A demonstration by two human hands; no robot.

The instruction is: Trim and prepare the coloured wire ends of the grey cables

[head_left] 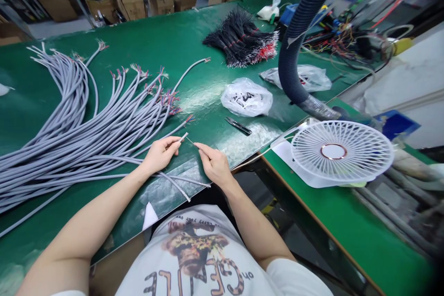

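Observation:
My left hand (pixel 160 155) is closed round a grey cable, and its pale cut end (pixel 184 137) sticks out past the fingertips. My right hand (pixel 215 164) pinches a thin strand (pixel 190 140) that stretches from that end. What the strand is made of is too small to tell. Left of my hands lies a big bundle of grey cables (pixel 86 143), many with red and blue wire ends fanned out. Two loose cable ends (pixel 183 192) lie below my hands by the table edge. A pair of thread snips (pixel 238 126) rests just beyond my right hand.
A tied plastic bag (pixel 247 97) and bundled black wires (pixel 239 37) lie farther back on the green table (pixel 156 32). A ribbed hose (pixel 293 55) hangs down at the right, near a white fan (pixel 367 152). Cardboard boxes (pixel 128 0) stand behind the table.

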